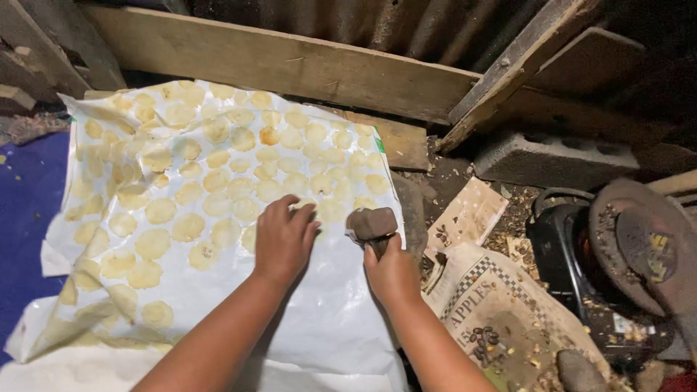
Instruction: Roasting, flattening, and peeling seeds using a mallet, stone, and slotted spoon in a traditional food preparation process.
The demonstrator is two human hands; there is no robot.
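A white plastic sheet (319,319) lies spread on the ground, covered with several thin pale yellow round discs (189,226) laid out in rows. My left hand (283,239) presses palm down on the sheet at the near edge of the discs, fingers over one of them. My right hand (392,272) grips a brown block-shaped tool (373,223) by its handle, held upright just right of the left hand, above the sheet's right edge.
A wooden plank (290,65) and beams run along the back. A grey concrete block (552,160) sits at right. Cardboard and printed paper (501,312) lie on the dirt. A dark stove with a round pan (639,247) stands far right. Blue cloth (22,210) lies left.
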